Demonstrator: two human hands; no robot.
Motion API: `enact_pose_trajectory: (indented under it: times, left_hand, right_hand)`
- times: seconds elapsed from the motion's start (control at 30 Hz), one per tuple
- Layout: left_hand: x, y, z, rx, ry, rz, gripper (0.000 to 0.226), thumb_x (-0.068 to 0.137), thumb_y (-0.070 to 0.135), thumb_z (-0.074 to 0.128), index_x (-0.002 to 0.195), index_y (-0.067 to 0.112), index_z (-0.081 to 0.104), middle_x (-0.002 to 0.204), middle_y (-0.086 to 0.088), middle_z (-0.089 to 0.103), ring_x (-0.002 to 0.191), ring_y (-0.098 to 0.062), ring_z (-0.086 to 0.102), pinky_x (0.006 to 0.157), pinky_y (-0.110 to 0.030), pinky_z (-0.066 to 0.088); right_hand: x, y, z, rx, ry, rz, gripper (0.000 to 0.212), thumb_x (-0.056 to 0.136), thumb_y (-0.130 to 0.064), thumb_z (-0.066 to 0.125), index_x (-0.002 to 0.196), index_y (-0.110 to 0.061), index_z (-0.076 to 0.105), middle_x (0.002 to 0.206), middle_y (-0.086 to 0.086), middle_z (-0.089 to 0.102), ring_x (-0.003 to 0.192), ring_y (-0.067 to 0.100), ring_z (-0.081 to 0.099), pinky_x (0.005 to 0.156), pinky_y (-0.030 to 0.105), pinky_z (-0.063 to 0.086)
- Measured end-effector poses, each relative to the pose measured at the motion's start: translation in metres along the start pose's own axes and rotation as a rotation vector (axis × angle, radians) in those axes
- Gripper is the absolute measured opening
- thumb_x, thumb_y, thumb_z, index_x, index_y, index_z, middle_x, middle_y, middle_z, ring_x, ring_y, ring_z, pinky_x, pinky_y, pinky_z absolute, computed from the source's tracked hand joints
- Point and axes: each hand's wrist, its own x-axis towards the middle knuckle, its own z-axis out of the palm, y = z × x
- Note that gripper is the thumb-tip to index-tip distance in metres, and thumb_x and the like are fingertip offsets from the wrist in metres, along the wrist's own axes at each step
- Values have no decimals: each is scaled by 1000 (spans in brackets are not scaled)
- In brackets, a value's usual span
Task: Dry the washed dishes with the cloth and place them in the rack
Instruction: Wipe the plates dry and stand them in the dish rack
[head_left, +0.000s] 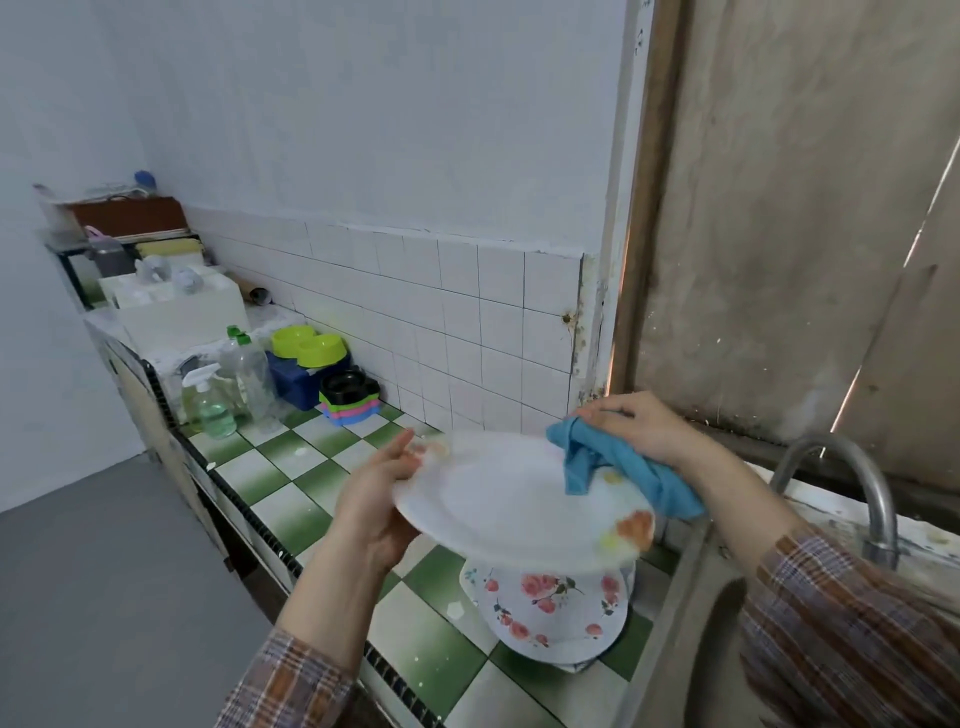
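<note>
A person stands at a tiled bench (291, 467) of green and white squares, holding a white plate (519, 499) in the air above it, between both hands. The plate is tilted, its near edge lower, and has orange and yellow flower prints near the rim; it is blurred.

The left hand (374, 499) carries the plate at its left edge. Its fingers (402, 449) lie stretched out, nearly straight, along the rim, and the palm sits against the plate's edge; the thumb cannot be made out.

The right hand (639, 426) is curled around a bunched blue cloth (623, 467) and grips it, pressing it onto the far right part of the plate. One end of the cloth hangs loose over the plate's surface, and the other end trails down under the wrist. Both arms wear plaid sleeves (852, 623).

Directly below the held plate, a small stack of dishes (550, 608) with pink rose prints rests on the bench, just beside the edge of the sink (675, 597). A curved metal tap (857, 483) rises at the right behind the sink.

Farther along the bench, well apart from the hands, stand a spray bottle (208, 405) with pale green liquid, clear bottles with green caps (249, 374), two lime-green bowls (306, 343) on top of a blue box (291, 379), and a stack of coloured bowls (348, 397) with a black one on top. White wall tiles (467, 312) run behind the bench.
</note>
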Motion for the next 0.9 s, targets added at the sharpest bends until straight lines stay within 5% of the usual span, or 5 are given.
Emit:
enact_pose_trajectory:
  times: [0.23, 0.4, 0.53, 0.8, 0.9]
  left_hand:
    - [-19, -28, 28, 346, -105, 446, 40, 102, 8, 45, 125, 39, 54, 125, 6, 62, 109, -2, 60, 100, -22, 45]
    - [-12, -43, 33, 323, -143, 519, 43, 102, -3, 32, 138, 14, 47, 124, 1, 63, 111, -3, 62, 90, -12, 49]
    - [-8, -30, 16, 178, -38, 540, 39, 103, 4, 37, 134, 22, 55, 125, -2, 65, 111, -10, 64, 91, -22, 52]
    - [-24, -28, 18, 300, -178, 731, 38, 101, 3, 39, 131, 25, 51, 113, 17, 65, 101, 12, 61, 80, -5, 45]
    - [-27, -41, 30, 375, -257, 742, 40, 100, -1, 38, 126, 27, 51, 119, 15, 62, 109, 11, 58, 84, -5, 44]
  right_hand:
    - [-9, -7, 82, 84, 492, -219, 29, 99, -23, 54, 125, -17, 63, 126, -1, 61, 122, 17, 52, 94, 18, 36]
    - [-47, -21, 137, 245, -52, -398, 57, 98, -25, 40, 144, -44, 13, 151, -30, 14, 136, -19, 15, 111, 6, 15]
    - [-58, 14, 127, -323, -242, -598, 59, 103, -45, 30, 147, -48, -9, 157, -23, -15, 143, -6, -17, 120, 22, -5]
    - [-10, 36, 97, -36, 620, -419, 53, 100, -43, 40, 148, -34, 18, 162, -9, -4, 149, 11, -8, 122, 40, 10]
    - [-17, 0, 120, 128, 460, -549, 57, 101, -34, 38, 150, -42, 10, 163, -6, 1, 150, 12, -3, 123, 41, 10]
